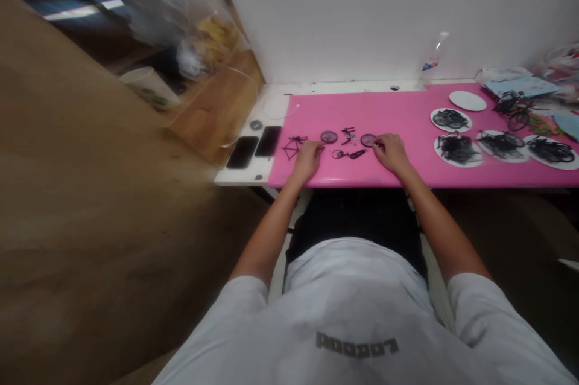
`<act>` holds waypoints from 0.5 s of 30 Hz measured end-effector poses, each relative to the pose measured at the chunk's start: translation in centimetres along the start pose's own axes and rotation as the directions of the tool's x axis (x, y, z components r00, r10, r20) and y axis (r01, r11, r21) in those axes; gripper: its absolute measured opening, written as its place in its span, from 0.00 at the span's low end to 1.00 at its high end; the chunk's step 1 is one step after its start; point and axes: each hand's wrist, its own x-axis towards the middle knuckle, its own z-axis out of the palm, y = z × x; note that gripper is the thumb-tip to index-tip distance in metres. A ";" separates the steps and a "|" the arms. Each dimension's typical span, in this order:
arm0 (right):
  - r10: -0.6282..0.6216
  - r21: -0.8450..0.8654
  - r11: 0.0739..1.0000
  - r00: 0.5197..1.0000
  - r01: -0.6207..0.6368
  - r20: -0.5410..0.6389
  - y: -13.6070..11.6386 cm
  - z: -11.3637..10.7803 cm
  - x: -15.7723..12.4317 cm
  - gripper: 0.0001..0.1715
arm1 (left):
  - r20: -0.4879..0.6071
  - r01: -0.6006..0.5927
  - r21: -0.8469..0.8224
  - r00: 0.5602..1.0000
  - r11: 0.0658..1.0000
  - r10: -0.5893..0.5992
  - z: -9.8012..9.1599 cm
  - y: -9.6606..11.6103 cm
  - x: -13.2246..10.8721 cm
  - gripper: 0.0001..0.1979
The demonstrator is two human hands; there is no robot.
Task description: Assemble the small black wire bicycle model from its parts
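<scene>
My left hand [309, 157] rests on the pink mat [375, 113], fingers curled, just right of a small black bicycle frame [292, 148]. My right hand [389, 151] is at the right edge of a small black wheel [368, 140], its thumb and fingertips close together; whether they grip the wheel is too small to tell. Between my hands lie a second wheel [329, 137], a black forked part [348, 135], a thin ring-like part [338, 154] and a short dark piece [357, 154]. What my left fingertips hold, if anything, cannot be made out.
White plates [467, 101] on the right, several bearing black parts. Beyond them are an assembled-looking black model [518, 112] and plastic bags. Two dark phones [243, 152] lie left of the mat. A clear bottle [433, 58] stands against the wall.
</scene>
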 end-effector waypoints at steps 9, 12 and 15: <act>0.003 -0.017 1.000 1.000 -0.003 0.007 0.0 0.0 0.1 0.17 | -0.005 0.016 0.046 1.000 0.999 -0.016 -0.1 0.0 0.1 0.13; -0.001 -0.014 1.000 1.000 0.001 -0.007 -0.1 0.1 0.0 0.16 | 0.006 0.034 -0.006 0.999 0.999 -0.034 0.0 -0.1 0.0 0.14; -0.003 -0.014 1.000 1.000 0.003 -0.021 -0.1 0.1 0.0 0.16 | 0.016 0.023 -0.058 1.000 0.998 -0.022 0.1 -0.3 -0.1 0.15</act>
